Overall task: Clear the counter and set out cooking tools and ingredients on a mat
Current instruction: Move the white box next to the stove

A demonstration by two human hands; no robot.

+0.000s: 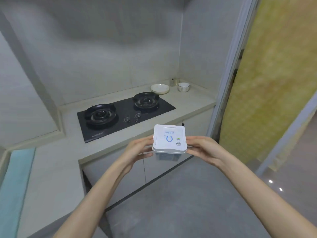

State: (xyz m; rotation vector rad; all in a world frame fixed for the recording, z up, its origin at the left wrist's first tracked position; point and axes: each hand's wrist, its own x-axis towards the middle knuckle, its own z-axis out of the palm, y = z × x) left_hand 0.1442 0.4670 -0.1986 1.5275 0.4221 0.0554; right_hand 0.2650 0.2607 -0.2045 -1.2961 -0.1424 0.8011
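Observation:
A square white lidded container (169, 140) with a blue "O" printed on its lid is held in the air in front of the counter edge. My left hand (139, 149) grips its left side and my right hand (201, 148) grips its right side. A light blue mat (14, 184) lies along the counter at the far left. White plates (159, 88) are stacked at the back of the counter, with a white bowl (183, 86) to their right.
A black two-burner gas hob (123, 115) is set into the pale counter (192, 102). A small glass jar (173, 81) stands in the back corner. Cabinet doors sit below the counter. A yellow-patterned door panel (274, 74) is on the right.

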